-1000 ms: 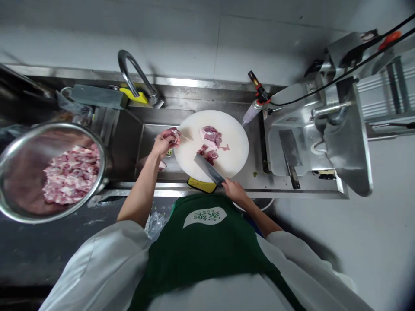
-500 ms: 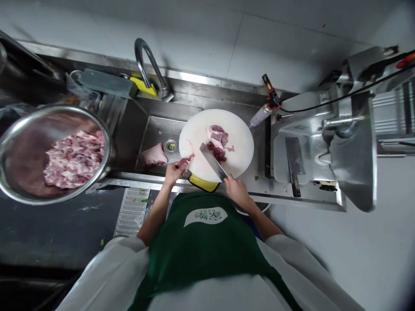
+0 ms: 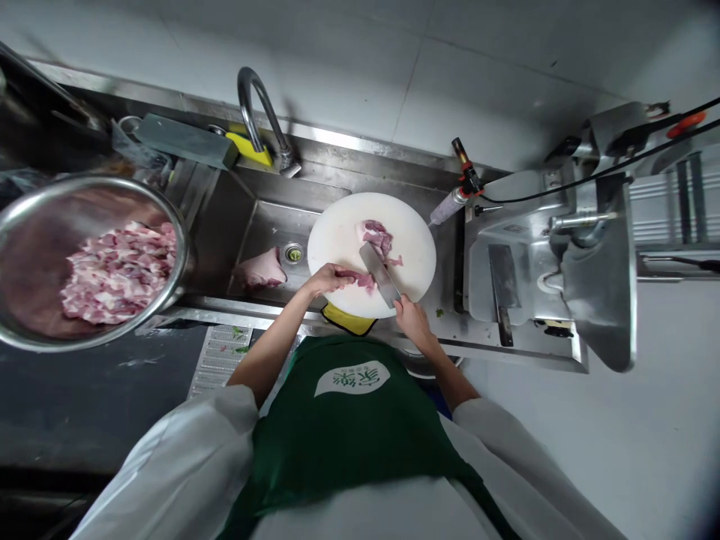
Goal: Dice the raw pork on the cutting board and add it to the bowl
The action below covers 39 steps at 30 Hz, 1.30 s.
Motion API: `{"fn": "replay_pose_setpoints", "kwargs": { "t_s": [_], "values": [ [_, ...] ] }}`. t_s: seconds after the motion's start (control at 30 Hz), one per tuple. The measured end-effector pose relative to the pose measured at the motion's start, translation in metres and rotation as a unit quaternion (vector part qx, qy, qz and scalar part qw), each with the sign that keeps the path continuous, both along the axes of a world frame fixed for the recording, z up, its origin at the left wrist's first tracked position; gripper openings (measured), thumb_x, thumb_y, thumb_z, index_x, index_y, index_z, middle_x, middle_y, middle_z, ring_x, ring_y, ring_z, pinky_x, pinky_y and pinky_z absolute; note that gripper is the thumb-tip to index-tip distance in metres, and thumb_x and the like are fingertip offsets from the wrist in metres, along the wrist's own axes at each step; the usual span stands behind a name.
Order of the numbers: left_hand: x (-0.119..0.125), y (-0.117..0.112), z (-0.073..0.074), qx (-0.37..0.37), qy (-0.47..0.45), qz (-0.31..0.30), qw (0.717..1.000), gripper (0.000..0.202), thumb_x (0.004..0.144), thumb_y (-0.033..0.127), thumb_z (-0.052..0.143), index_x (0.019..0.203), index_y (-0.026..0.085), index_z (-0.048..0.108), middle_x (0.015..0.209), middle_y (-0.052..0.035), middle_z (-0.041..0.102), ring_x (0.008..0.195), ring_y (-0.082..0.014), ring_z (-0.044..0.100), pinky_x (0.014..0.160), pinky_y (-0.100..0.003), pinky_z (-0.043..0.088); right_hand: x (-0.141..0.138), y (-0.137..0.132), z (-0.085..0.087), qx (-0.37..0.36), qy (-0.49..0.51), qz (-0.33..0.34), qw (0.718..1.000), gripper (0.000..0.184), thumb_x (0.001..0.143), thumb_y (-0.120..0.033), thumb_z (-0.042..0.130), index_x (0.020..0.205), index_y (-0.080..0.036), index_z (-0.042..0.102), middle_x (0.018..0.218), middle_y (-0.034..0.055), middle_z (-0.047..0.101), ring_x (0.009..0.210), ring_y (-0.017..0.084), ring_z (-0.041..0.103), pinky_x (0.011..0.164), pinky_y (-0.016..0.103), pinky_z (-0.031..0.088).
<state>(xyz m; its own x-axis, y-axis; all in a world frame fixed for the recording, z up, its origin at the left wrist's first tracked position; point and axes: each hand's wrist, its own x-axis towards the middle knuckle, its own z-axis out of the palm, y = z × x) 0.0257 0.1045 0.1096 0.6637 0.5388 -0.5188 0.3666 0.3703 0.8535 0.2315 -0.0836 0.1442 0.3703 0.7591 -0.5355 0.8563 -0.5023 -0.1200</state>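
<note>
A round white cutting board [image 3: 343, 232] lies across the right end of a steel sink [image 3: 264, 217]. My left hand [image 3: 329, 279] presses a strip of raw meat [image 3: 360, 280] onto the board's near side, fingers curled over it. My right hand [image 3: 410, 319] grips the handle of a cleaver [image 3: 379, 274], whose blade rests on the board right beside that strip. More raw meat [image 3: 376, 236] sits in a small heap at the board's middle.
A big steel bowl [image 3: 34, 202] of cut meat stands at the left. Another meat piece [image 3: 259, 268] lies in the sink near the drain, under a curved tap [image 3: 262, 120]. To the right are a second cleaver [image 3: 499, 281], a gas torch [image 3: 453, 199] and a steel slicing machine [image 3: 596, 247].
My left hand has come back from over the sink to the board and now holds a meat strip down there. The cleaver has shifted slightly right, against that strip.
</note>
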Motion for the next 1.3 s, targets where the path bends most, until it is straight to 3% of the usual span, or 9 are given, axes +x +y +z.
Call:
{"fn": "replay_pose_setpoints", "kwargs": {
  "t_s": [0.1,0.2,0.27,0.33,0.53,0.7,0.9,1.17,1.3],
  "values": [
    [-0.005,0.014,-0.017,0.155,0.121,0.02,0.98,0.021,0.072,0.033,0.078,0.084,0.016,0.075,0.069,-0.0038,0.066,0.063,-0.0169,0.059,0.059,-0.028,0.041,0.0,-0.003,0.0,0.006,-0.005,0.012,1.0,0.03,0.111,-0.032,0.037,0.122,-0.017,0.06,0.103,0.0136,0.075,0.097,0.025,0.07,0.079,0.029,0.043],
    [-0.019,0.02,-0.03,0.343,0.221,0.143,0.902,0.015,0.079,0.025,0.068,0.092,0.018,0.072,0.08,-0.0066,0.067,0.078,-0.0224,0.063,0.074,-0.033,0.047,0.0,-0.004,0.004,0.005,-0.017,0.032,0.999,0.031,0.111,-0.031,0.035,0.121,-0.017,0.061,0.1,0.0136,0.075,0.093,0.026,0.072,0.077,0.03,0.044],
    [-0.024,0.01,-0.035,0.432,0.203,0.188,0.858,0.015,0.087,0.025,0.06,0.098,0.019,0.07,0.092,-0.0092,0.067,0.089,-0.024,0.062,0.085,-0.037,0.048,-0.002,-0.003,0.009,0.006,-0.02,0.055,0.998,0.031,0.11,-0.029,0.035,0.121,-0.016,0.061,0.097,0.0138,0.075,0.09,0.027,0.073,0.076,0.031,0.044],
    [-0.02,-0.009,-0.041,0.482,0.157,0.165,0.846,0.015,0.094,0.026,0.054,0.098,0.021,0.068,0.102,-0.0108,0.066,0.1,-0.0256,0.06,0.096,-0.041,0.047,-0.005,-0.002,0.015,0.014,-0.009,0.086,0.996,0.031,0.11,-0.028,0.034,0.122,-0.016,0.06,0.096,0.0137,0.076,0.089,0.027,0.073,0.076,0.032,0.045],
    [0.006,-0.055,-0.064,0.484,0.139,0.054,0.863,0.017,0.095,0.025,0.054,0.098,0.021,0.07,0.112,-0.0131,0.065,0.117,-0.0297,0.053,0.108,-0.047,0.041,-0.012,0.002,0.024,-0.014,0.038,0.129,0.991,0.029,0.11,-0.028,0.036,0.119,-0.017,0.061,0.098,0.0144,0.077,0.091,0.027,0.073,0.078,0.031,0.045],
    [-0.006,-0.038,-0.062,0.476,0.168,0.049,0.862,0.03,0.092,0.024,0.053,0.117,0.021,0.069,0.124,-0.0137,0.063,0.126,-0.0327,0.048,0.111,-0.052,0.036,-0.004,-0.001,0.02,-0.024,0.013,0.069,0.997,0.032,0.11,-0.029,0.033,0.122,-0.016,0.06,0.095,0.0126,0.076,0.087,0.026,0.073,0.075,0.03,0.045],
    [-0.023,-0.024,-0.047,0.482,0.195,-0.129,0.844,0.032,0.091,0.033,0.059,0.12,0.021,0.068,0.123,-0.0171,0.065,0.124,-0.0396,0.048,0.11,-0.058,0.029,0.0,0.001,0.013,-0.018,-0.012,0.045,0.999,0.033,0.11,-0.032,0.033,0.122,-0.017,0.059,0.096,0.0118,0.076,0.088,0.025,0.072,0.075,0.03,0.046],
    [-0.045,-0.079,-0.046,0.433,0.255,-0.045,0.863,0.02,0.093,0.027,0.056,0.107,0.021,0.068,0.107,-0.0137,0.071,0.109,-0.036,0.055,0.101,-0.054,0.035,-0.036,0.029,0.028,0.033,0.025,0.025,0.999,0.037,0.112,-0.032,0.027,0.129,-0.014,0.055,0.102,0.0166,0.076,0.093,0.028,0.073,0.083,0.032,0.046],
    [-0.045,-0.087,-0.045,0.437,0.242,-0.004,0.866,0.02,0.091,0.033,0.062,0.107,0.022,0.069,0.11,-0.0128,0.069,0.111,-0.0348,0.055,0.1,-0.053,0.037,-0.063,0.031,0.017,0.033,0.037,0.046,0.998,0.038,0.111,-0.027,0.027,0.136,-0.013,0.052,0.103,0.0169,0.076,0.096,0.028,0.073,0.086,0.033,0.048]
  ]
}}
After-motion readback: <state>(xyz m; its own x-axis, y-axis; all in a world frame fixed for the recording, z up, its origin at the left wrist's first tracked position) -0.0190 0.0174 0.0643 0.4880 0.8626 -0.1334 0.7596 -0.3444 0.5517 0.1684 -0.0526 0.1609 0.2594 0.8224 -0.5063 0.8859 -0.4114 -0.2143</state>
